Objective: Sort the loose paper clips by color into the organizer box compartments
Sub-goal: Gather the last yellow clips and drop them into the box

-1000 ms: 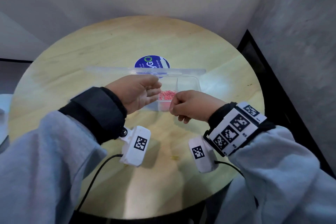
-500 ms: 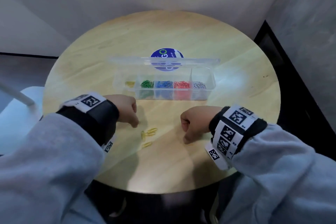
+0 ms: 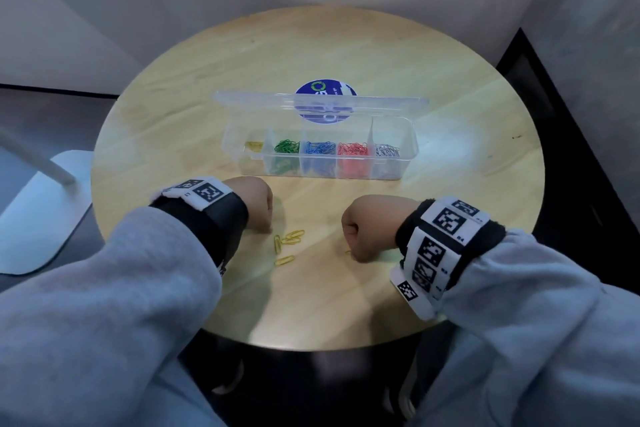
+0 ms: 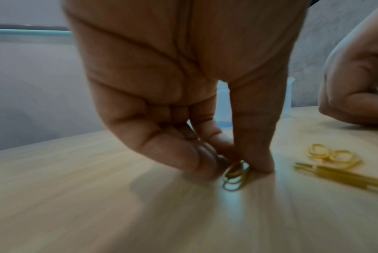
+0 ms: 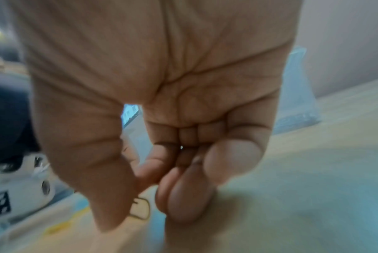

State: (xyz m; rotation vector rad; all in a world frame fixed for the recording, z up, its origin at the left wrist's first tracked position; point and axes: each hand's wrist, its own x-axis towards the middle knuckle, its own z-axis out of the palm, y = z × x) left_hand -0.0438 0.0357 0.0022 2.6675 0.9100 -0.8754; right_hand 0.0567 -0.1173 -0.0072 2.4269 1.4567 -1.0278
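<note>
The clear organizer box (image 3: 411, 163) stands mid-table with its lid (image 3: 242, 101) raised. Its compartments hold yellow, green, blue, red and silver clips, left to right. Several loose yellow paper clips (image 3: 289, 240) (image 4: 335, 164) lie on the wood between my hands. My left hand (image 3: 268, 229) (image 4: 233, 168) points down, thumb and forefinger pinching a yellow clip (image 4: 235, 178) against the table. My right hand (image 3: 350, 250) (image 5: 150, 202) is curled; its thumb lies on another yellow clip (image 5: 141, 209), with the curled fingers close beside it.
The round wooden table (image 3: 346, 55) carries a blue round sticker (image 3: 323, 90) behind the box. A white stand base (image 3: 38, 215) sits on the floor to the left. The table's near edge is just behind my wrists, and a dark wall gap runs along the right.
A second ago both hands were at the box over the red compartment. They have drawn back to the loose yellow clips near the front edge and lowered their fingertips onto them.
</note>
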